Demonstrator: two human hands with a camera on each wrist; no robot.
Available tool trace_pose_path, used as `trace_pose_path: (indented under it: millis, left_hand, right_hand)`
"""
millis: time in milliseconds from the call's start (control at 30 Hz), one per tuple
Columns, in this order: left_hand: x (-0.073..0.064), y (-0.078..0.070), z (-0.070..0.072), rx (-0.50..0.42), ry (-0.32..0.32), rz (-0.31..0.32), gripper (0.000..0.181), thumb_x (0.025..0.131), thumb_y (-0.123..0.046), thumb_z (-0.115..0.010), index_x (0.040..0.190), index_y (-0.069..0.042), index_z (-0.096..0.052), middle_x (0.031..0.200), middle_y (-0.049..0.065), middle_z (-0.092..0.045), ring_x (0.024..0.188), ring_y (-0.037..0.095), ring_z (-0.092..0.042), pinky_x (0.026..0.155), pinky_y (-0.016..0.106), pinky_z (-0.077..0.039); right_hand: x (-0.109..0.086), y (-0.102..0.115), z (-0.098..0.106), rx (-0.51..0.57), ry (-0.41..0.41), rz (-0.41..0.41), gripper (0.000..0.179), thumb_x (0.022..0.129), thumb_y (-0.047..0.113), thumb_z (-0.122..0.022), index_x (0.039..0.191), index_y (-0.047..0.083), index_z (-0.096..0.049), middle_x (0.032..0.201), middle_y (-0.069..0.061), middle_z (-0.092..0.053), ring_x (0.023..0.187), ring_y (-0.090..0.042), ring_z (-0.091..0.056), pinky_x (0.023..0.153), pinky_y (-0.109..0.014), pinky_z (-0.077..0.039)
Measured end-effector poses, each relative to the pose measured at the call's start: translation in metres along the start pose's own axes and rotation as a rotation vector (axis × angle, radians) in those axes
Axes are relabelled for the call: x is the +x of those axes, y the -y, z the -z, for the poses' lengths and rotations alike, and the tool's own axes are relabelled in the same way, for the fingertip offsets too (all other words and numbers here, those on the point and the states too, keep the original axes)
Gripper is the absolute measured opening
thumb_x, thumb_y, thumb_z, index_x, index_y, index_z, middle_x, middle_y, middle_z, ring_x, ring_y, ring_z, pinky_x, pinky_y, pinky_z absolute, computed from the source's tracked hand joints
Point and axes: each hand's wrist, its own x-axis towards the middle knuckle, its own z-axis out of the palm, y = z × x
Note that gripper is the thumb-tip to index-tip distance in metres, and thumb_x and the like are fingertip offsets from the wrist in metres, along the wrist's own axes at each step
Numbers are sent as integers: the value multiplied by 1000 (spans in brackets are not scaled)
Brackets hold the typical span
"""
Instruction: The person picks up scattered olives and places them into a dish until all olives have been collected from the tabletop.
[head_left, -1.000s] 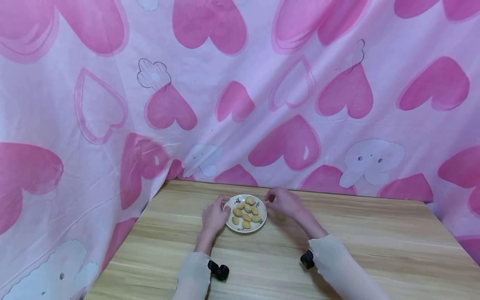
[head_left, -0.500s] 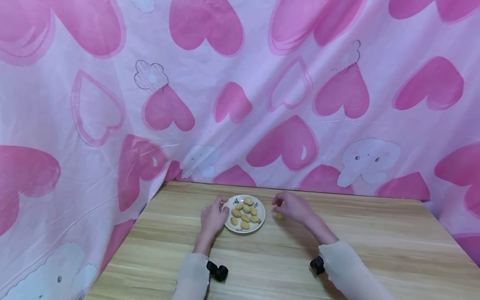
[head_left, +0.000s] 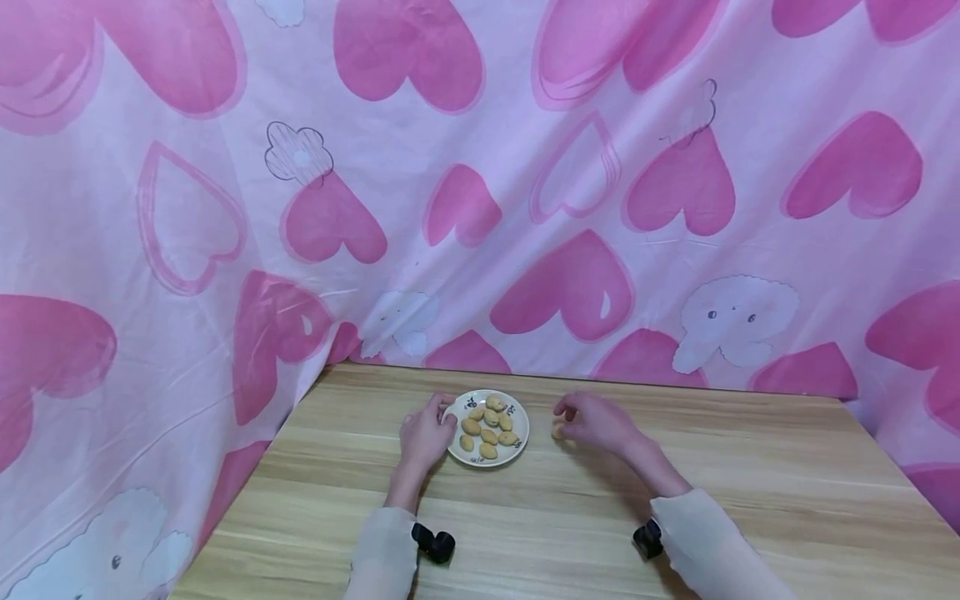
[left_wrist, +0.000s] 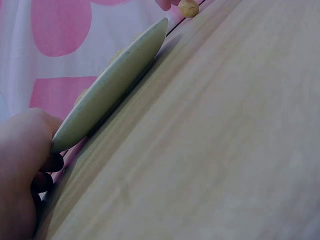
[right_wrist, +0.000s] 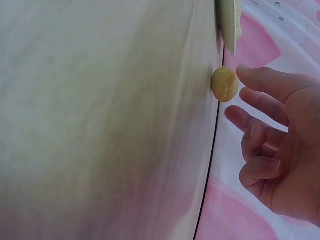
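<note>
A white plate with dark markings on its rim stands on the table with several small oval tan pieces on it; their kind is unclear. My left hand holds the plate's left edge, thumb at the rim and fingers partly hidden below. One loose tan piece lies on the table right of the plate. Beside it is my right hand, thumb and fingers apart, with the thumb tip closest to the piece. In the head view those fingers partly cover the loose piece.
The wood-grain table ends at a back edge close behind the plate. A pink curtain with hearts hangs behind it and along the left side. Each wrist carries a small black camera.
My right hand has drawn away from the plate's right side, moving right and down to the loose tan piece. The left hand keeps its hold on the plate.
</note>
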Motion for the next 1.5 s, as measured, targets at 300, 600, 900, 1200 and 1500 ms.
trace_pose_path:
  millis: [300,600,900,1200,1500]
  left_hand:
    - [0,1,1,5,-9,-4,29,91,-22,-62,119,-20,-66,77,-4,-59,70,15,-52,82,35,-34]
    - [-1,0,1,1,1,-5,28,91,-22,-62,119,-20,-66,79,-4,-61,73,16,-54,83,36,-35]
    - [-1,-1,1,-1,-1,-23,28,91,-21,-62,119,-18,-66,74,-4,-55,66,15,-49,79,35,-32]
    - [-1,-1,1,3,3,-17,28,91,-22,-62,119,-18,-66,75,-3,-56,67,15,-49,81,36,-33]
    - [0,0,1,2,13,-4,29,92,-22,-62,121,-19,-66,76,-4,-56,67,15,-49,83,36,-33]
  right_hand:
    - [0,-1,-6,14,32,-26,27,78,23,-82,102,19,-70,91,6,-65,83,-10,-57,77,-35,-49]
    - [1,-1,-9,31,45,-31,20,77,20,-80,94,21,-70,85,9,-63,80,-10,-55,76,-35,-48]
    - [8,7,-6,53,41,-9,25,78,20,-78,102,18,-72,89,7,-65,83,-11,-57,78,-35,-49]
    - [23,26,-3,81,18,52,26,78,19,-77,103,16,-71,92,4,-66,84,-11,-57,79,-35,-49]
    - [40,43,-5,73,14,38,26,82,23,-78,105,15,-73,92,5,-65,82,-12,-57,78,-34,-48]
